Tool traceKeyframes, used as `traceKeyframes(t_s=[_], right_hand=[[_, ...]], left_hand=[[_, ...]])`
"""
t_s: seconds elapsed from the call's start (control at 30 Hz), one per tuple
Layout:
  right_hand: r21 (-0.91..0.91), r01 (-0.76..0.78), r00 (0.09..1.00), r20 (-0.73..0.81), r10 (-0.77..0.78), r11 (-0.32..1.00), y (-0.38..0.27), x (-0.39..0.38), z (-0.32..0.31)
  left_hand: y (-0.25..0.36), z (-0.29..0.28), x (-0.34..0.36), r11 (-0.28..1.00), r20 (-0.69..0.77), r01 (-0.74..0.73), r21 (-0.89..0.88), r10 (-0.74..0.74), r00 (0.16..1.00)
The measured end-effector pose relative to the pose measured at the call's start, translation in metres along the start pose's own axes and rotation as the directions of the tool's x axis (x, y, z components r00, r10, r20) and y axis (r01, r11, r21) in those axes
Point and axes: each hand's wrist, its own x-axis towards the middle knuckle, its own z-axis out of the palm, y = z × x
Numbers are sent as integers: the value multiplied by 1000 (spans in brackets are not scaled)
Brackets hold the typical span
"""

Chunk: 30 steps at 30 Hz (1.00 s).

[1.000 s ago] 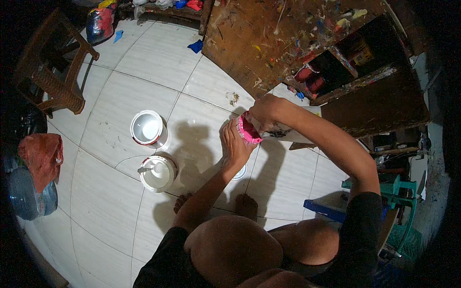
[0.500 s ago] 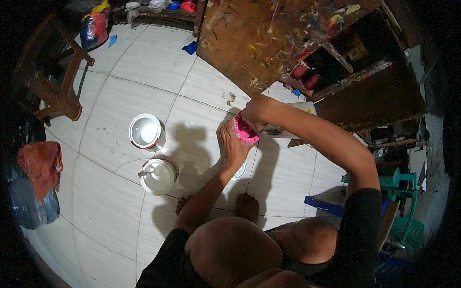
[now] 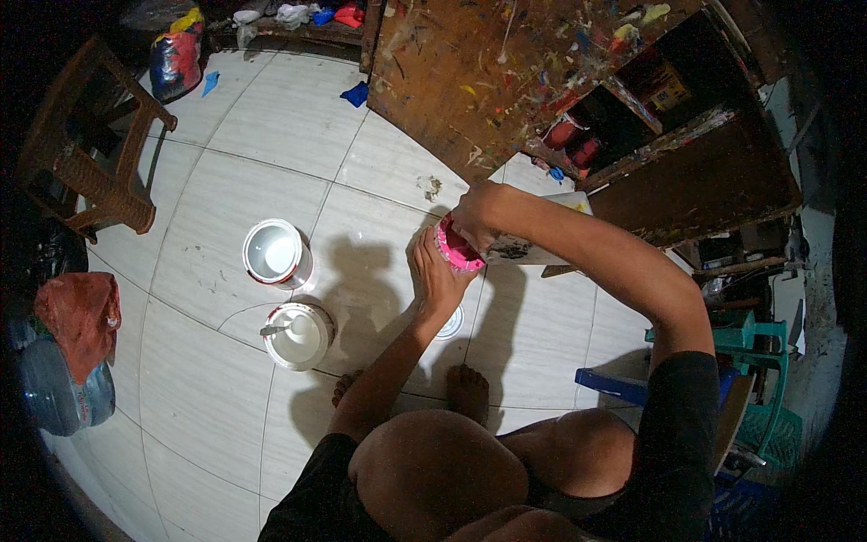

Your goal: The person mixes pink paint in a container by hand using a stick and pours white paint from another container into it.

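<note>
My left hand (image 3: 437, 271) is wrapped round the side of a can with a pink, paint-smeared rim (image 3: 464, 265). My right hand (image 3: 480, 212) is closed at the mouth of that can, fingers reaching inside; what they grip is hidden. Deep pink shows inside the can. To the left on the floor stand two open cans: an upper white-lined can (image 3: 305, 268) and a lower can (image 3: 299, 366) with whitish contents. A flat-handled tool (image 3: 274, 331) rests across the lower can's rim. Partly behind my left forearm lies a round pale lid (image 3: 454, 322).
A paint-spattered wooden board (image 3: 442, 90) and a low cabinet (image 3: 695, 190) stand at the far right. A whitish container (image 3: 542, 237) sits beside my right forearm. Left are a brown woven chair (image 3: 108, 194) and a large water bottle (image 3: 63, 388). A green plastic chair (image 3: 772, 361) is at right.
The view has shifted very slightly. My right hand has moved a little at the can's mouth; my left hand keeps its hold.
</note>
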Motion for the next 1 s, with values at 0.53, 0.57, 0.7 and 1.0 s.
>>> traceKeyframes(t_s=[0.53, 0.57, 0.7, 1.0], right_hand=[[17, 63, 994, 84, -64, 998, 3, 3, -6], [17, 72, 993, 98, -73, 997, 3, 4, -7], [18, 92, 984, 151, -93, 996, 4, 6, -9], [76, 58, 983, 172, -70, 995, 8, 5, -11]], left_hand=[[0, -1, 0, 1000, 10, -14, 10, 14, 1000], [0, -1, 0, 1000, 9, -13, 10, 13, 1000], [-2, 0, 0, 1000, 13, -9, 12, 9, 1000], [-2, 1, 0, 999, 10, -33, 11, 33, 999]])
